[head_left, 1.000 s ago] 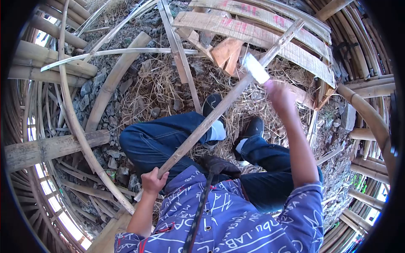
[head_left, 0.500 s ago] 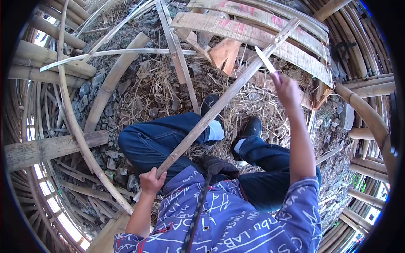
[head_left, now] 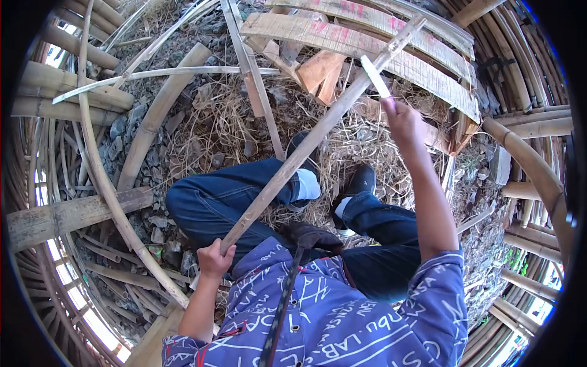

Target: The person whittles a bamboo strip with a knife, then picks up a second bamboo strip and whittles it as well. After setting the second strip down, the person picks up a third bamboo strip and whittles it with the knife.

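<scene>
Wooden pole [head_left: 299,156], its near end closed in the left hand [head_left: 215,258], slants across the jeans [head_left: 226,196]. Farther out, the right hand [head_left: 404,120] grips a knife [head_left: 375,76], fingers wrapped round the handle, blade beside the pole, whose far end overlaps pale slats [head_left: 361,44].

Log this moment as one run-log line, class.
left hand: grips pole near end | right hand: holds knife, blade at pole's far part | pole: slants, far end over wooden slats
</scene>
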Tool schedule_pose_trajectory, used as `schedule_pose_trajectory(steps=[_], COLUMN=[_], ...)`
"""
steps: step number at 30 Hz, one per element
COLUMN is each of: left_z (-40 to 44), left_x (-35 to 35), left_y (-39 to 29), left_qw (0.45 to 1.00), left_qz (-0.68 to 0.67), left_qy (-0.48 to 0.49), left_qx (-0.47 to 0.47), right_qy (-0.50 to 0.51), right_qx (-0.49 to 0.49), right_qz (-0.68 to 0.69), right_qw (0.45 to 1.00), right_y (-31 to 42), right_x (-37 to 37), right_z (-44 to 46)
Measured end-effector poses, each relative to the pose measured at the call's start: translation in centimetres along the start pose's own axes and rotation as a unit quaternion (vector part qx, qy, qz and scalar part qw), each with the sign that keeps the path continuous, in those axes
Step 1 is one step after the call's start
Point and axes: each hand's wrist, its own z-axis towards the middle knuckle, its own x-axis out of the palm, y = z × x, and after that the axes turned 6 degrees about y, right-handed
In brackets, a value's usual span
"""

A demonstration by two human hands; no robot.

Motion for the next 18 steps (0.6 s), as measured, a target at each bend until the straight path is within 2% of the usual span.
schedule_pose_trajectory(steps=[2,4,6,8,9,10,11,15,18], left_z=[0.1,0.6,0.7,0.4,0.1,-0.1,0.1,0.7,0.8], left_x=[0.0,-0.3,-0.1,-0.1,-0.1,-0.1,0.0,-0.6,-0.6], left_y=[0.8,0.6,0.3,0.7,1.2,1.5,1.6,0.9,0.8], left_qw=[1.0,1.0,1.0,1.0,1.0,1.0,1.0,1.0,0.999], left_qz=[0.006,0.006,0.007,0.006,-0.001,-0.008,-0.008,-0.014,-0.005], left_qy=[-0.011,-0.004,0.003,0.003,0.002,0.0,-0.003,0.017,0.029], left_qx=[0.015,0.014,0.005,0.008,0.016,0.021,0.022,0.018,0.014], right_qy=[-0.011,-0.047,-0.04,-0.078,-0.037,-0.106,-0.11,-0.068,-0.047], right_qx=[-0.045,-0.059,-0.044,-0.058,0.05,-0.014,-0.016,-0.003,-0.007], right_qz=[-0.096,-0.136,-0.131,-0.152,-0.098,-0.15,-0.139,-0.118,-0.047], right_qw=[0.994,0.988,0.99,0.984,0.993,0.983,0.984,0.991,0.998], right_y=[-0.2,-1.2,-1.1,-1.7,-1.9,-2.9,-3.5,-2.4,-1.2], right_x=[-0.4,-2.3,-1.5,-1.1,-2.4,-3.0,-3.3,-4.9,-3.7], right_z=[-0.3,0.7,0.3,0.5,1.2,1.6,1.9,0.4,-2.0])
